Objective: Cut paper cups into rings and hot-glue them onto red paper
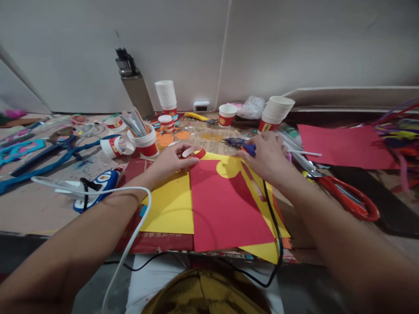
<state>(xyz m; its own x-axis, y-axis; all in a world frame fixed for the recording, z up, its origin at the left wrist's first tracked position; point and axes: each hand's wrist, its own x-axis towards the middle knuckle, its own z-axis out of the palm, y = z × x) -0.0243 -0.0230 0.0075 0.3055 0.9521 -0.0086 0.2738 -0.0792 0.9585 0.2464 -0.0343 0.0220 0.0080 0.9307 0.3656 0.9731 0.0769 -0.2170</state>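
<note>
My left hand (176,158) pinches a curled red and white paper strip (200,153) that looks cut from a paper cup. Above the work mat, my right hand (269,153) has its fingers closed around a blue hot glue gun (241,145), its nozzle pointing left. The hand partly hides the tool, and a black cord (272,209) hangs toward the table edge. Between my arms lies a red paper sheet (225,209) over yellow sheets (170,205). A yellow paper circle (229,167) with a drawn smile rests on the red sheet's far edge.
Red-handled scissors (350,196) lie beyond my right forearm. Stacks of paper cups (166,93) stand along the wall, near a cup of pens (144,141) and orange paper discs (166,139). A white cable (145,209) loops over my left forearm, beside a blue-and-white device (104,183).
</note>
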